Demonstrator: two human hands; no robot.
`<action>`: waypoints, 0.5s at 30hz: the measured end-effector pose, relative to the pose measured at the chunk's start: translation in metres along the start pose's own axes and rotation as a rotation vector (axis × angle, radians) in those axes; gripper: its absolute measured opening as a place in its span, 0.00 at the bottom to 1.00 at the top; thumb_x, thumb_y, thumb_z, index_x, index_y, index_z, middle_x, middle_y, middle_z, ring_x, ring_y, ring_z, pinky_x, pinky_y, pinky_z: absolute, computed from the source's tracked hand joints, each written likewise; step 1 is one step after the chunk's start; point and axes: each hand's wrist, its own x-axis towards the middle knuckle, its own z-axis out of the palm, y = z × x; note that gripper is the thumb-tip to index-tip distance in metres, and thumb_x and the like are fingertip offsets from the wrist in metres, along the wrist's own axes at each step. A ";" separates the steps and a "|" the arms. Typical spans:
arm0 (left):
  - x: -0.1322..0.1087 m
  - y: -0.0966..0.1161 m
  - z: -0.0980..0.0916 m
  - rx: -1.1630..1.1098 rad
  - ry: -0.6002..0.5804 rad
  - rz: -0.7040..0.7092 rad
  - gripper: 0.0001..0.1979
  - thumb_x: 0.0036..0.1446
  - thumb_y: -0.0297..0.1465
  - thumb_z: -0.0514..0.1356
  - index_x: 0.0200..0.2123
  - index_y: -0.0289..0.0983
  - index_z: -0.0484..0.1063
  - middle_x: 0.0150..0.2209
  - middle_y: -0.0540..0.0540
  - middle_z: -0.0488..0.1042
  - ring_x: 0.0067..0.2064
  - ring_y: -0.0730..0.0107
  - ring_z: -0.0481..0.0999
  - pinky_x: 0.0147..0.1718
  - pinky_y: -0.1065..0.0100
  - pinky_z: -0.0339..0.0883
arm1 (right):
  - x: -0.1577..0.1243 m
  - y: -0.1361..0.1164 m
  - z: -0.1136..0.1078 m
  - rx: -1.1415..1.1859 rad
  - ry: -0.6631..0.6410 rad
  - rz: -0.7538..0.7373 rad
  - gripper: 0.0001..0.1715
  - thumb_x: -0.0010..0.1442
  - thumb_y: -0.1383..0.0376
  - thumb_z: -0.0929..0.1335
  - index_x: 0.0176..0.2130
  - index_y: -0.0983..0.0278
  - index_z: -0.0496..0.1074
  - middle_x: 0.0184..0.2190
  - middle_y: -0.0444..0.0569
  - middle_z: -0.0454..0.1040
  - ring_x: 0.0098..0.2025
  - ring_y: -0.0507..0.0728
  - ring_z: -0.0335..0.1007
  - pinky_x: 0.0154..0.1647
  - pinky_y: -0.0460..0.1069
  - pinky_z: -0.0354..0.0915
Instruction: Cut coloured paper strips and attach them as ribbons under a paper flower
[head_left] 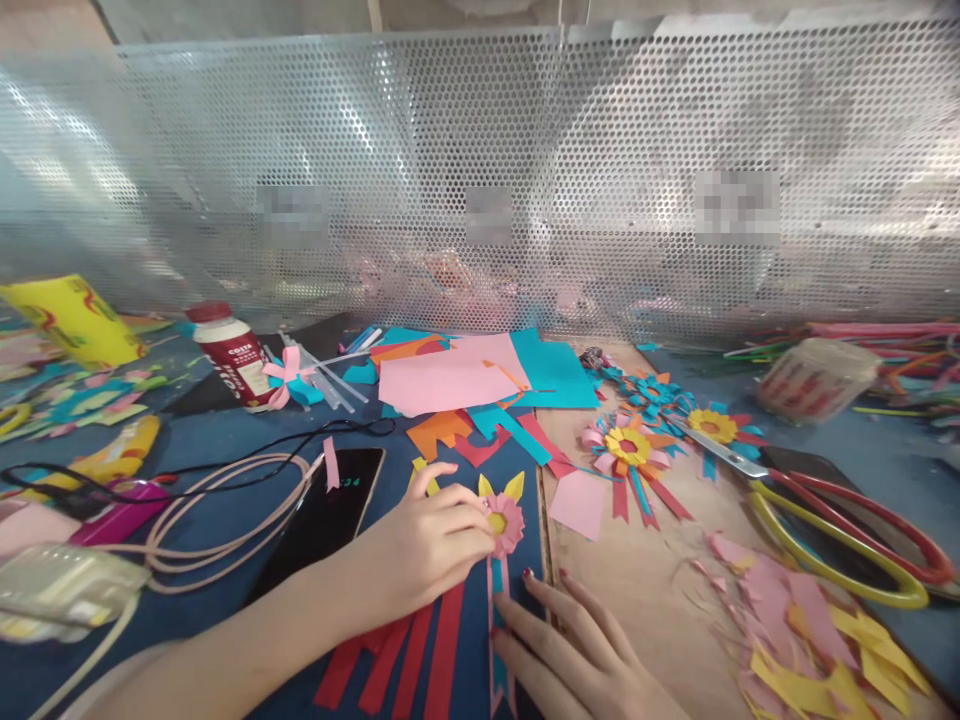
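My left hand (444,530) is bent over a pink paper flower (507,524) with a yellow centre, its fingers closed at the flower's left edge; some fingertips are hidden. Two pointed yellow paper pieces (514,486) stick out above the petals. Below the flower hangs a pink and blue paper tail (499,640). My right hand (581,645) lies palm down with fingers spread, the fingertips at the tail's right side. Red paper strips (411,660) lie partly under my left forearm. Right of the flower is a pink paper square (579,504).
Large scissors (832,530) lie at right, near finished paper flowers (628,447) and pink and yellow scraps (814,640). Coloured sheets (450,375) lie ahead, before a perforated metal panel (480,130). At left are a phone (330,510), a coiled cable (202,500) and a bottle (231,360).
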 end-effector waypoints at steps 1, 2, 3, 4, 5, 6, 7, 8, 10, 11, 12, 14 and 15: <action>0.000 0.000 0.001 0.003 0.004 -0.003 0.10 0.61 0.25 0.52 0.41 0.41 0.72 0.41 0.52 0.78 0.46 0.71 0.71 0.58 0.59 0.40 | 0.001 0.002 -0.003 -0.007 -0.037 -0.028 0.18 0.67 0.64 0.57 0.48 0.57 0.72 0.50 0.37 0.71 0.49 0.55 0.69 0.46 0.49 0.69; -0.001 0.000 0.001 0.003 0.010 -0.008 0.10 0.62 0.25 0.52 0.42 0.41 0.72 0.41 0.52 0.77 0.46 0.70 0.71 0.58 0.59 0.40 | 0.002 0.004 -0.006 -0.006 -0.072 -0.049 0.18 0.67 0.63 0.57 0.49 0.58 0.71 0.51 0.38 0.71 0.49 0.55 0.69 0.45 0.49 0.70; -0.001 0.000 0.002 0.002 0.015 -0.016 0.10 0.62 0.25 0.52 0.42 0.41 0.72 0.41 0.52 0.77 0.46 0.70 0.71 0.58 0.58 0.40 | 0.002 0.005 -0.009 0.004 -0.092 -0.057 0.18 0.67 0.62 0.57 0.50 0.58 0.70 0.51 0.39 0.71 0.50 0.55 0.68 0.45 0.49 0.70; -0.001 0.001 0.002 -0.003 0.021 -0.024 0.10 0.62 0.25 0.52 0.42 0.41 0.71 0.41 0.52 0.77 0.46 0.71 0.71 0.58 0.58 0.41 | 0.002 0.006 -0.011 0.023 -0.093 -0.054 0.18 0.67 0.61 0.57 0.50 0.58 0.71 0.50 0.39 0.72 0.50 0.55 0.68 0.45 0.49 0.70; -0.001 0.001 0.002 -0.007 0.024 -0.030 0.10 0.62 0.26 0.52 0.42 0.40 0.71 0.41 0.52 0.78 0.46 0.71 0.71 0.58 0.58 0.42 | 0.002 0.006 -0.013 0.049 -0.084 -0.042 0.18 0.67 0.60 0.57 0.49 0.58 0.71 0.49 0.39 0.72 0.50 0.54 0.68 0.46 0.49 0.70; 0.000 0.002 0.001 -0.011 0.024 -0.035 0.10 0.62 0.26 0.52 0.43 0.40 0.71 0.41 0.51 0.78 0.46 0.71 0.71 0.58 0.58 0.43 | 0.002 0.005 -0.013 0.079 -0.087 -0.034 0.18 0.67 0.60 0.57 0.48 0.58 0.71 0.49 0.39 0.73 0.50 0.54 0.68 0.46 0.49 0.69; 0.000 0.002 0.001 -0.013 0.024 -0.036 0.10 0.63 0.26 0.51 0.43 0.40 0.71 0.41 0.51 0.78 0.46 0.70 0.71 0.57 0.58 0.45 | 0.002 0.003 -0.013 0.108 -0.080 -0.022 0.18 0.67 0.59 0.57 0.47 0.57 0.72 0.48 0.39 0.73 0.49 0.53 0.68 0.47 0.48 0.69; 0.001 0.003 0.000 -0.014 0.026 -0.037 0.10 0.63 0.26 0.51 0.43 0.40 0.70 0.41 0.51 0.78 0.45 0.70 0.71 0.57 0.59 0.46 | 0.001 0.001 -0.012 0.134 -0.067 -0.004 0.18 0.67 0.59 0.57 0.46 0.57 0.72 0.47 0.39 0.74 0.49 0.53 0.68 0.47 0.48 0.69; 0.001 0.004 -0.001 -0.017 0.041 -0.036 0.10 0.63 0.26 0.51 0.43 0.39 0.70 0.41 0.50 0.78 0.45 0.69 0.72 0.56 0.59 0.49 | 0.000 -0.003 -0.010 0.176 -0.017 0.037 0.19 0.67 0.58 0.57 0.44 0.58 0.73 0.44 0.40 0.75 0.48 0.53 0.68 0.49 0.49 0.68; 0.001 0.004 -0.001 -0.022 0.056 -0.036 0.10 0.62 0.26 0.51 0.43 0.40 0.70 0.41 0.50 0.77 0.45 0.69 0.72 0.56 0.59 0.50 | 0.000 -0.004 -0.008 0.195 0.013 0.056 0.18 0.66 0.58 0.58 0.43 0.59 0.73 0.43 0.40 0.75 0.48 0.53 0.68 0.50 0.49 0.67; 0.001 0.004 -0.001 -0.028 0.082 -0.040 0.11 0.62 0.25 0.51 0.44 0.40 0.70 0.41 0.50 0.77 0.45 0.70 0.72 0.55 0.59 0.51 | -0.001 -0.005 -0.007 0.213 0.040 0.070 0.17 0.66 0.57 0.59 0.41 0.59 0.74 0.42 0.40 0.76 0.47 0.53 0.69 0.52 0.49 0.66; 0.001 0.004 -0.001 -0.032 0.172 -0.082 0.13 0.61 0.24 0.52 0.46 0.40 0.69 0.43 0.49 0.76 0.47 0.69 0.71 0.55 0.59 0.54 | 0.001 -0.007 -0.007 0.253 0.058 0.088 0.15 0.64 0.57 0.61 0.39 0.60 0.74 0.40 0.40 0.76 0.47 0.52 0.69 0.55 0.48 0.63; 0.000 0.003 -0.001 -0.034 0.240 -0.129 0.14 0.60 0.23 0.52 0.48 0.40 0.67 0.45 0.48 0.75 0.48 0.68 0.70 0.54 0.59 0.55 | 0.002 -0.007 -0.008 0.273 0.062 0.093 0.13 0.64 0.58 0.62 0.38 0.60 0.74 0.40 0.39 0.76 0.46 0.52 0.68 0.56 0.48 0.61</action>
